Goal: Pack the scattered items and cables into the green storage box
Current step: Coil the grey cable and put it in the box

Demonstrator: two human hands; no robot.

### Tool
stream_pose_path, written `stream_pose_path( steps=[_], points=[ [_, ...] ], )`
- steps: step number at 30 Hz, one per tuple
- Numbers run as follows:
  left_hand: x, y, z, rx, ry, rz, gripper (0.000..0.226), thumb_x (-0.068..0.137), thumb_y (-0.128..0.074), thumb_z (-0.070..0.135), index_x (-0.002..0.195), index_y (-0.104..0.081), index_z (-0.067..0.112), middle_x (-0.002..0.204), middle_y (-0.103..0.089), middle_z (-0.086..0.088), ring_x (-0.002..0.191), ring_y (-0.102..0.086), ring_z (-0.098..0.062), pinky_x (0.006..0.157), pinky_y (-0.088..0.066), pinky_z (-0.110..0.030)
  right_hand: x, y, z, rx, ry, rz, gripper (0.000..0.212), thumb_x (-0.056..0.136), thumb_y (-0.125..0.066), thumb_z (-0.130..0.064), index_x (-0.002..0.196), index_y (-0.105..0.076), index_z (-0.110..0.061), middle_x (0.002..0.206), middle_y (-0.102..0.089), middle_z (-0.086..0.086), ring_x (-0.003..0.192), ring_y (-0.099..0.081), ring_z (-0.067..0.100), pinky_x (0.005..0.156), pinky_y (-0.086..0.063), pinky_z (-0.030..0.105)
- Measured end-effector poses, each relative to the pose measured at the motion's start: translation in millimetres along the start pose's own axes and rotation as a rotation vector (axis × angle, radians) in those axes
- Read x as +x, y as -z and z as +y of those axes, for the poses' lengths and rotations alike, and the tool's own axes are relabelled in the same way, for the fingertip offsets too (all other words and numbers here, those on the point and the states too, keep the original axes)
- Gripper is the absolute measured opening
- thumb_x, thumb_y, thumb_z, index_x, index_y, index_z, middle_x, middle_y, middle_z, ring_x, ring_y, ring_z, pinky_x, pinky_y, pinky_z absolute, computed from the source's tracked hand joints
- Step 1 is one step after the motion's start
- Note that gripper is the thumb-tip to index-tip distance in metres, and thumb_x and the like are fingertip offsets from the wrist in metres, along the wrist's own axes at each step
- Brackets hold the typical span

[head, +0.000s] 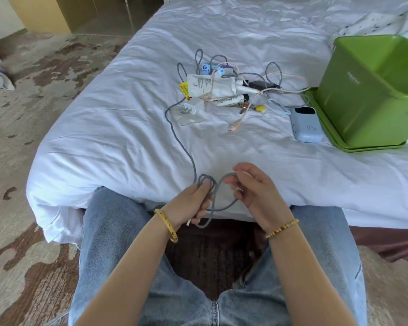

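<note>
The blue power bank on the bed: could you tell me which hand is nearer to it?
Right. The right hand lies below and left of the blue power bank; the left hand lies farther left. Both grip the grey cable.

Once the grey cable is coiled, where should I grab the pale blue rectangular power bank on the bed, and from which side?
Probably grip the pale blue rectangular power bank across its two long edges, coming from above. It lies flat on the white bedsheet, so only the top and sides are free. Favour its left and near sides: the green plastic storage box and the green tray-like piece under the box crowd its right edge.
</note>
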State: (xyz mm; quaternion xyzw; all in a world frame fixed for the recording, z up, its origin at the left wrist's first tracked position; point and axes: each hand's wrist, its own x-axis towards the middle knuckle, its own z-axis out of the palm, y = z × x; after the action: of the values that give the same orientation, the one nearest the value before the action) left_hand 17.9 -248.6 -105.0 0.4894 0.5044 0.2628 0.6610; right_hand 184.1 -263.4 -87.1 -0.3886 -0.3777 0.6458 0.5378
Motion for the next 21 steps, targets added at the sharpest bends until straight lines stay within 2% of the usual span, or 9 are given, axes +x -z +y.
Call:
stream_pose_path(
  steps=[2, 4, 7, 9, 12, 15, 18, 19, 21],
  points=[
    [-0.6, -2.4, -2.8, 0.049, -0.010, -0.033, 0.041, 0.094, -0.035, 0.051, 0.080, -0.046, 0.014, 0.058, -0.039, 0.005, 0.039, -0.035, -0.004, 0.034, -0.026, -0.015, 4.0, -5.5, 0.5, -0.020, -0.034, -0.051, 0.022, 0.093, -0.044, -0.004, 0.092, -0.060, -0.018, 0.078, -0.074, 0.001, 0.066, -0.059, 0.005, 0.053, -0.042, 0.016],
    [-2.4, 0.5, -6.0, -0.039, -0.009, -0.068, 0.047, 0.089, -0.036, 0.058, 0.082, -0.050, 0.013, 0.061, -0.040, 0.005, 0.041, -0.036, -0.003, 0.035, -0.027, -0.015, 7.0, -7.2, -0.5, -0.001, -0.048, -0.077, 0.022, 0.092, -0.045, -0.004, 0.095, -0.062, -0.018, 0.084, -0.075, 0.003, 0.067, -0.061, 0.004, 0.052, -0.043, 0.015],
    [-7.5, 8.2, -8.1, -0.200, 0.024, -0.112, 0.062, 0.070, -0.041, 0.072, 0.078, -0.054, 0.013, 0.059, -0.043, 0.004, 0.041, -0.037, -0.005, 0.034, -0.027, -0.015, 10.2, -6.6, 0.5, 0.013, -0.055, -0.105, 0.019, 0.091, -0.047, -0.004, 0.096, -0.062, -0.017, 0.092, -0.075, 0.007, 0.067, -0.060, 0.004, 0.052, -0.043, 0.014],
    [-11.3, 11.5, -10.6, -0.175, 0.004, -0.143, 0.054, 0.074, -0.046, 0.065, 0.080, -0.054, 0.012, 0.061, -0.043, 0.004, 0.042, -0.038, -0.004, 0.036, -0.029, -0.015, 10.9, -5.8, 3.0, 0.018, -0.067, -0.118, 0.019, 0.092, -0.048, -0.004, 0.095, -0.062, -0.017, 0.096, -0.075, 0.008, 0.068, -0.060, 0.004, 0.051, -0.044, 0.014],
    [-16.1, 10.4, -13.2, 0.034, -0.051, -0.181, 0.021, 0.093, -0.052, 0.029, 0.078, -0.049, 0.015, 0.066, -0.041, 0.000, 0.048, -0.039, -0.006, 0.041, -0.033, -0.015, 11.0, -6.4, 8.7, 0.023, -0.082, -0.121, 0.019, 0.092, -0.049, -0.006, 0.099, -0.062, -0.017, 0.099, -0.074, 0.008, 0.070, -0.059, 0.004, 0.051, -0.043, 0.015],
    [-17.4, 4.6, -10.6, 0.162, -0.029, -0.140, 0.027, 0.098, -0.041, 0.017, 0.073, -0.050, 0.013, 0.068, -0.051, -0.004, 0.051, -0.049, -0.008, 0.051, -0.046, -0.017, 10.2, -8.3, 13.8, 0.012, -0.092, -0.128, 0.020, 0.083, -0.059, -0.016, 0.102, -0.061, -0.016, 0.101, -0.074, 0.007, 0.071, -0.058, 0.004, 0.053, -0.043, 0.015],
    [-20.0, 1.2, -9.0, 0.071, -0.012, -0.158, 0.033, 0.100, -0.034, 0.017, 0.073, -0.052, 0.012, 0.069, -0.065, 0.000, 0.070, -0.065, -0.010, 0.073, -0.055, -0.024, 10.2, -7.3, 16.0, -0.027, -0.087, -0.087, 0.015, 0.086, -0.056, -0.012, 0.099, -0.063, -0.016, 0.095, -0.075, 0.003, 0.068, -0.057, 0.003, 0.051, -0.042, 0.014],
    [-21.9, 0.1, -7.9, -0.008, 0.000, -0.193, 0.033, 0.101, -0.033, 0.018, 0.073, -0.051, 0.010, 0.064, -0.065, 0.002, 0.069, -0.067, -0.013, 0.071, -0.057, -0.026, 10.7, -6.2, 16.8, -0.049, -0.080, -0.061, 0.016, 0.090, -0.051, -0.007, 0.098, -0.063, -0.016, 0.090, -0.075, 0.000, 0.065, -0.056, 0.003, 0.049, -0.042, 0.014],
    [-24.2, -1.3, -5.6, -0.130, -0.007, -0.217, 0.035, 0.101, -0.032, 0.025, 0.074, -0.049, 0.010, 0.052, -0.057, 0.004, 0.050, -0.061, -0.013, 0.052, -0.053, -0.024, 10.7, -4.7, 17.4, -0.074, -0.068, -0.021, 0.023, 0.094, -0.043, -0.002, 0.096, -0.062, -0.014, 0.074, -0.072, -0.005, 0.056, -0.053, 0.002, 0.046, -0.040, 0.014]
  ],
)
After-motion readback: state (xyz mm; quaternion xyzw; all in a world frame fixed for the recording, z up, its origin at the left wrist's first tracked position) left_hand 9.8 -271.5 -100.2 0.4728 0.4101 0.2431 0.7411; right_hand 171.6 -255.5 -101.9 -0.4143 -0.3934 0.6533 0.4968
